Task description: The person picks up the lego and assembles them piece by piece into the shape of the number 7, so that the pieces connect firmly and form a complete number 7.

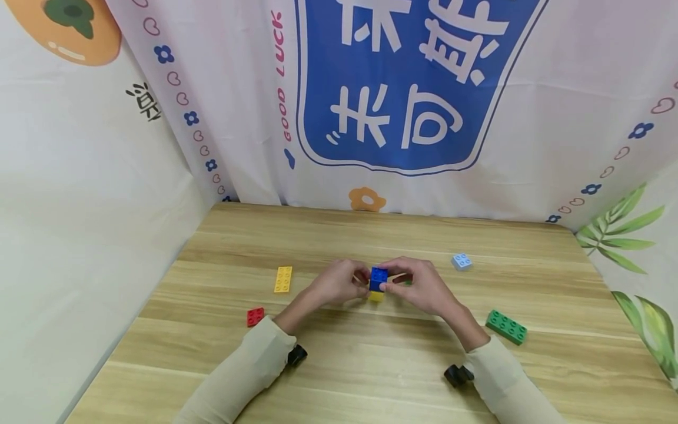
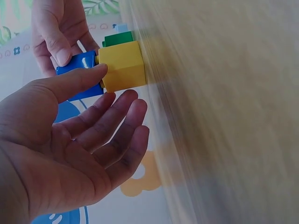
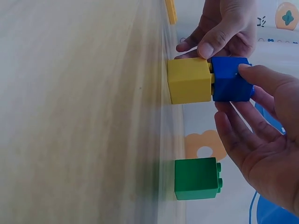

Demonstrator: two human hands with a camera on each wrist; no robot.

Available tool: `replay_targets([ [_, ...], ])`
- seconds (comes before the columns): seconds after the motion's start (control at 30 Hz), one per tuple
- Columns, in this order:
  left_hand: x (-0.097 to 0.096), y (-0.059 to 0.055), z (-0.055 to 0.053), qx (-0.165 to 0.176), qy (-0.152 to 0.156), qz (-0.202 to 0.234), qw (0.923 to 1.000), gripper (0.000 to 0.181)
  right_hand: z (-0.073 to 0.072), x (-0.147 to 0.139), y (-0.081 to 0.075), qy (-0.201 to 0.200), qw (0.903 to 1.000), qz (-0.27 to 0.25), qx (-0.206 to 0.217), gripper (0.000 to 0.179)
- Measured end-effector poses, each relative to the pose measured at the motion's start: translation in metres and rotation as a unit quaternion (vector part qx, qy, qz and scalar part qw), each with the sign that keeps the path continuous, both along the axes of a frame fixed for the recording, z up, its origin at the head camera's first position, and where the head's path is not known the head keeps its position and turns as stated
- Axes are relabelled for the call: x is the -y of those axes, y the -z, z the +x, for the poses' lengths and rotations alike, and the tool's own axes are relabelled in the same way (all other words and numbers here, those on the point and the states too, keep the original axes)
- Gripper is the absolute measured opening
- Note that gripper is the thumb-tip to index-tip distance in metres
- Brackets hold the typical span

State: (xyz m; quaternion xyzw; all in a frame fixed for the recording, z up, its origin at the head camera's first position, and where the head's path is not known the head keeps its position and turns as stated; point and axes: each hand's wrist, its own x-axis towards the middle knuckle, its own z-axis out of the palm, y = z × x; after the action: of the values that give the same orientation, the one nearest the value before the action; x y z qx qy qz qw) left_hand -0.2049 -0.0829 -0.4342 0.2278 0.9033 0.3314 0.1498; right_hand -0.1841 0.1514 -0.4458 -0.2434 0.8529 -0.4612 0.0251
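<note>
A blue brick (image 1: 378,275) sits over a yellow brick (image 1: 376,296) on the table; in the right wrist view a narrow gap with yellow studs shows between them. My right hand (image 1: 421,285) pinches the blue brick (image 3: 232,79) between thumb and fingers. From the other side, my left hand (image 1: 341,281) holds the yellow brick (image 2: 122,67) near its upper edge, thumb against it, the other fingers loosely bent. A green brick (image 3: 196,178) stands just to the right of the stack, mostly hidden by the right hand in the head view.
On the left of the wooden table (image 1: 339,371) lie a flat yellow brick (image 1: 283,280) and a red brick (image 1: 255,317). To the right are a light blue brick (image 1: 462,262) and a long green brick (image 1: 506,327). A printed curtain (image 1: 254,165) hangs behind the table.
</note>
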Motion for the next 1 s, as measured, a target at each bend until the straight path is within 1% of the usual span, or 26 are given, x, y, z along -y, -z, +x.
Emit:
replay_targets([
  [0.13, -0.0004, 0.0008, -0.0009, -0.003, 0.003, -0.001, 1.0, 0.023, 0.0, 0.0005, 0.0002, -0.001, 1.0, -0.004, -0.002, 0.035],
  [0.33, -0.0006, 0.0016, -0.0029, -0.013, 0.026, -0.009, 0.9995, 0.028, -0.0007, 0.0002, -0.0002, -0.005, 1.0, -0.003, -0.004, 0.034],
  [0.43, -0.0006, 0.0017, -0.0033, -0.011, 0.031, -0.009, 0.9994, 0.028, -0.001, -0.0007, 0.0002, -0.004, 1.0, 0.0, -0.003, 0.034],
  [0.73, 0.0008, 0.0013, -0.0027, 0.001, 0.035, 0.006, 0.9994, 0.027, 0.0001, 0.0006, -0.0019, 0.006, 0.9999, 0.015, 0.003, 0.034],
  [0.9, 0.0016, 0.0019, -0.0032, 0.014, 0.033, 0.02, 0.9992, 0.026, -0.0004, 0.0009, -0.0024, 0.007, 0.9999, 0.014, 0.0, 0.033],
  [1.0, 0.0016, 0.002, -0.0036, 0.015, 0.032, 0.02, 0.9992, 0.024, -0.0014, 0.0017, -0.002, 0.005, 0.9999, 0.012, -0.004, 0.033],
])
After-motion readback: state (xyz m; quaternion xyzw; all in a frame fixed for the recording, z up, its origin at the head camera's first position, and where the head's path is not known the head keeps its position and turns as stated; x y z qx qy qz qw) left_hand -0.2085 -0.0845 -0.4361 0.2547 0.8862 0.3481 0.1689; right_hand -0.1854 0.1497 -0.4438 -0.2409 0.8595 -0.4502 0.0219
